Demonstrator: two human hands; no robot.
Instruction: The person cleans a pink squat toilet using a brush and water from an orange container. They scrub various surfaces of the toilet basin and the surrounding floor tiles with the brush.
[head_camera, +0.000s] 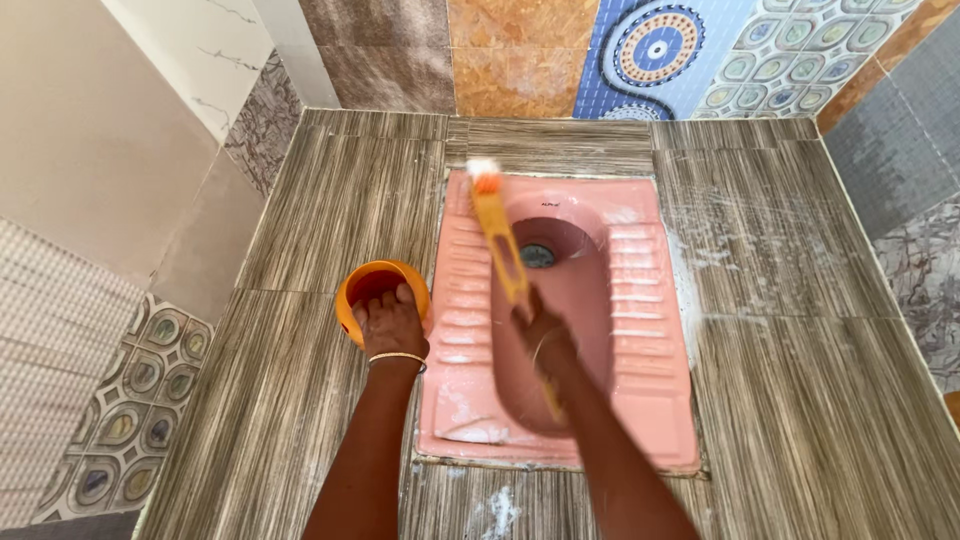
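Over pink squat pan (640, 330): right hand (545, 340) grips orange brush (497, 232), blurred.

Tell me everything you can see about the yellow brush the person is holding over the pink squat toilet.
The brush has a long, flat yellow handle that looks like plastic, with an orange collar and white bristles at the far end. It is blurred. The right hand grips the handle partway along, and its near end runs on under the wrist. It lies at a slant over the pink squat toilet, with the bristle head at the pan's far left corner, beside the ribbed left footrest.
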